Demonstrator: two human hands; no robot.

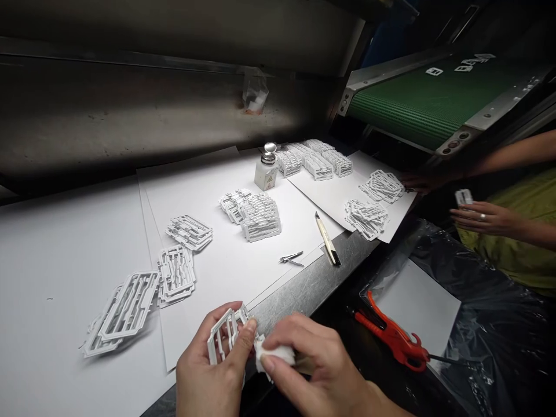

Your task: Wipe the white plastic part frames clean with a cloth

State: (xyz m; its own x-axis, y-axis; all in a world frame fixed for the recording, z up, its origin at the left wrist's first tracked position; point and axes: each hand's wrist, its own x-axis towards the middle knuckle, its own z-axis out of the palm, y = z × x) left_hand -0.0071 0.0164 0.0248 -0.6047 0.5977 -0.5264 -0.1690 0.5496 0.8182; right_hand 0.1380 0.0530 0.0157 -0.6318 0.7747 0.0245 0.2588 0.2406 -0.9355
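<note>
**At 6 o'clock, both hands closed**

At 6 o'clock, the left grip clenches a white plastic frame, its long axis slanting toward 1 o'clock. The right grip pinches a cotton wad at the frame's right end.

Your head-worn camera looks forward and down over the bench from close behind your work. Your left hand and right hand sit nearest, at bottom centre. The white-covered work table fills the middle and lower left; a green conveyor belt lies farther off, upper right.
</note>
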